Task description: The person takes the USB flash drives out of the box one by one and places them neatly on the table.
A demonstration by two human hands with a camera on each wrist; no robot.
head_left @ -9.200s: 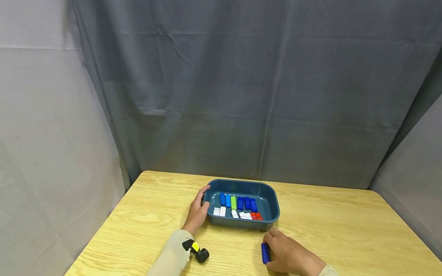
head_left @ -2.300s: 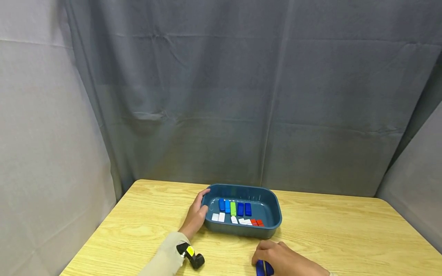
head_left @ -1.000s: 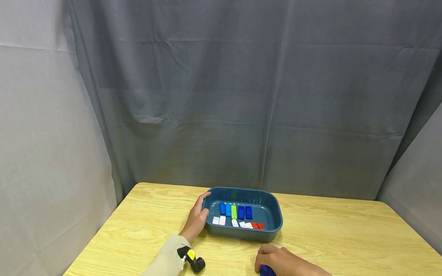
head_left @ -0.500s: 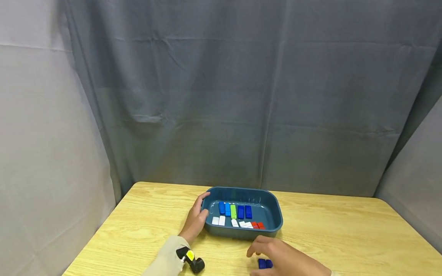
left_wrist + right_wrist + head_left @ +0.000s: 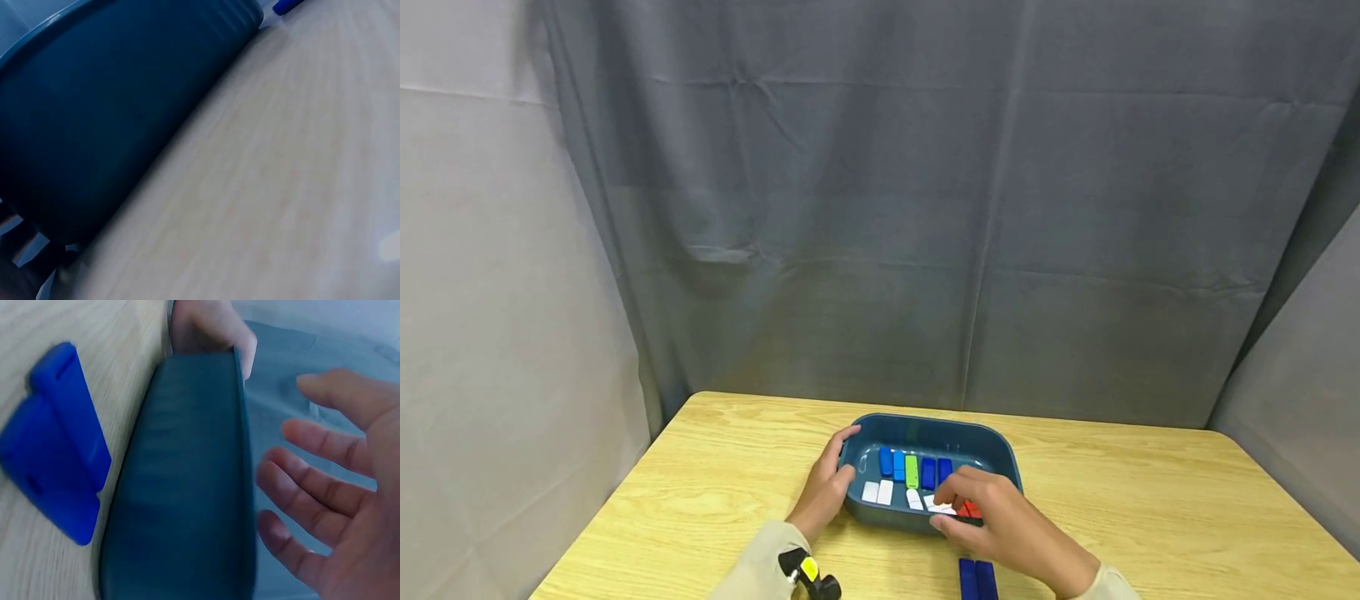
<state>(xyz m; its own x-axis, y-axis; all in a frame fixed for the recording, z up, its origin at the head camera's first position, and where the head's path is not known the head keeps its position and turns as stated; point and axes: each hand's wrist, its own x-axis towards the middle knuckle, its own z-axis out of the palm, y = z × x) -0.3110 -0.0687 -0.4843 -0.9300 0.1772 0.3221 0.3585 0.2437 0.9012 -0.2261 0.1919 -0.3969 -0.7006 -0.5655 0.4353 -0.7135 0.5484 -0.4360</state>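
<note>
The teal tray (image 5: 887, 517) stands on the table with several small oblong plastic sticks in it, which look like capped USB sticks. A green stick (image 5: 912, 472) and dark blue stick (image 5: 928, 473) lie in its back row. White sticks (image 5: 885, 492) and red ones lie nearer the front. My left hand (image 5: 822, 492) grips the tray's left end, thumb over the rim. My right hand (image 5: 1000, 521) is above the front rim, fingers loosely bent and apart, holding nothing. Two dark blue sticks (image 5: 78, 412) lie side by side on the table in front of the tray.
The wooden table (image 5: 700, 475) extends to both sides of the tray. Behind it hangs a grey curtain (image 5: 850, 208), and pale cloth panels (image 5: 512, 292) close the sides. A black wrist camera (image 5: 808, 575) sits on the left sleeve.
My right hand let go of the dark blue sticks and moved up to the tray. Over the longer span, one dark blue stick left the tray and joined another on the table.
</note>
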